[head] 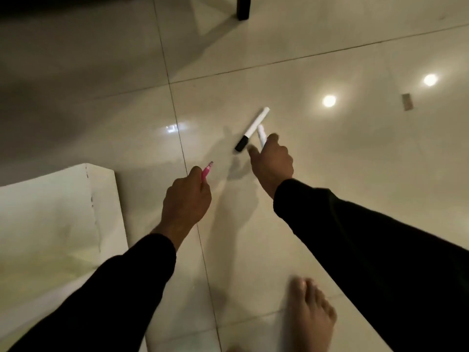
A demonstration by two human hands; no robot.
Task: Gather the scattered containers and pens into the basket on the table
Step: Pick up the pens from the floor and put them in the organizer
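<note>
A bare foot (313,316) stands on the glossy cream tile floor (342,153) at the bottom edge of the view, blurred, with the toes of a second foot just showing beside it. Above it two arms in black sleeves (368,235) reach forward and down. The left hand (186,199) is curled round a pink pen (206,171), whose tip sticks out past the knuckles and points away from the person. The right hand (272,163) reaches farther out; its fingers are closed on a white pen (262,135), of which only the upper end shows above the fist, and the thumb is stretched out to the left. Just beside that hand a white marker with a black cap (252,129) seems to lie on the tiles, slanted, cap end nearer the person; its barrel crosses close to the held white pen, and whether the two touch is hard to tell in the dim, soft picture. No basket and no containers are in view. At the left a white block-like ledge or step (58,212) rises from the floor, marked with dark scuffs along one edge. A dark furniture leg (243,7) stands at the top, two round lamp reflections (329,100) shine on the tiles at the right, and a small brownish rectangular scrap (407,101) lies near them.
</note>
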